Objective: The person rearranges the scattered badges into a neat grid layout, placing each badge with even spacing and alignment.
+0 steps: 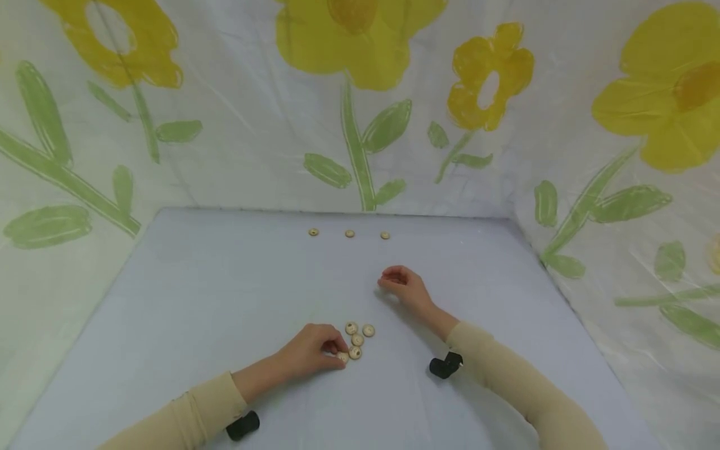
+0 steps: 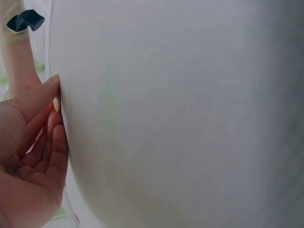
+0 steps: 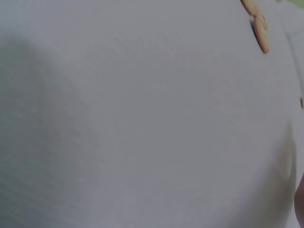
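Note:
My left hand [image 1: 309, 351] rests low over the table and pinches a small round wooden disc [image 1: 343, 357] between thumb and fingertips. In the left wrist view, the edge of this disc [image 2: 57, 104] shows between thumb and finger of the left hand [image 2: 35, 137]. Just right of it lie several similar pale discs [image 1: 357, 340] with dark marks, some touching. My right hand [image 1: 409, 292] is farther forward and to the right, its fingers loosely bent, with nothing visible in them. Only a sliver of the right hand [image 3: 300, 202] enters the right wrist view.
Three more discs stand spaced in a row near the back edge: a left disc [image 1: 313, 232], a middle disc [image 1: 350, 234] and a right disc [image 1: 385, 235]. The white table [image 1: 185, 281] meets a flower-printed curtain [image 1: 242, 125] behind and at the sides.

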{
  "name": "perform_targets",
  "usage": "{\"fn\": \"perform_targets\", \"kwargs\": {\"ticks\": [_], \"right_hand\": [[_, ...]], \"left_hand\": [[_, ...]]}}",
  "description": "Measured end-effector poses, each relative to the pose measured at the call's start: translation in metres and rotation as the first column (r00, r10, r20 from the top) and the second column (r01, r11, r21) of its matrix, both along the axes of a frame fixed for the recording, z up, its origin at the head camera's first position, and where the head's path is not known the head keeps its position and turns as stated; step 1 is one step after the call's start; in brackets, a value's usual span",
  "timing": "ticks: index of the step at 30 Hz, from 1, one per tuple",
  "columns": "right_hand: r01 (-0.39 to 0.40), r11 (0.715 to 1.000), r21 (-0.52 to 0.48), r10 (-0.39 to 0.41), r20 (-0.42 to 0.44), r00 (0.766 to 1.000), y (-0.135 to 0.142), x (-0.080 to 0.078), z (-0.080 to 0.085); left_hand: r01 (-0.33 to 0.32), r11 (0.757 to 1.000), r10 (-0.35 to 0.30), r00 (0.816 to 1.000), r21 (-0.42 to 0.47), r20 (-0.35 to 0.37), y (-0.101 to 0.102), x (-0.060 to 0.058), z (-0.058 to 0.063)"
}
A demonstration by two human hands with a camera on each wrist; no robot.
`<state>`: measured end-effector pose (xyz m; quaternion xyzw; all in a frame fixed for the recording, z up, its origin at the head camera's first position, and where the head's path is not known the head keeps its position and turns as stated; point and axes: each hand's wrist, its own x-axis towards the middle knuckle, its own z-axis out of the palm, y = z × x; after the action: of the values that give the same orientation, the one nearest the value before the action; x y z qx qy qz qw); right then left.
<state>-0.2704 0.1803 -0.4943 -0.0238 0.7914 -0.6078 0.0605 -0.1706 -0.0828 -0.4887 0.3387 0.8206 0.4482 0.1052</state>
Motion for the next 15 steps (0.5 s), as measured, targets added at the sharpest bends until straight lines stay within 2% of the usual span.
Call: {"fn": "perform_targets", "kwargs": {"ticks": [8, 15], "right_hand": [[-0.112, 0.994, 0.006, 0.112, -0.004, 0.994, -0.001, 0.021, -0.001], [-0.188, 0.982, 0.028, 0.188, 0.014, 0.982, -0.003, 0.041, 0.005]], "left_hand": [[0.0, 1.0, 0.0, 0.999, 0.002, -0.032, -0.001, -0.001, 0.001], [0.008, 1.0, -0.008, 0.999, 0.008, -0.031, 0.0, -0.001, 0.0]]}}
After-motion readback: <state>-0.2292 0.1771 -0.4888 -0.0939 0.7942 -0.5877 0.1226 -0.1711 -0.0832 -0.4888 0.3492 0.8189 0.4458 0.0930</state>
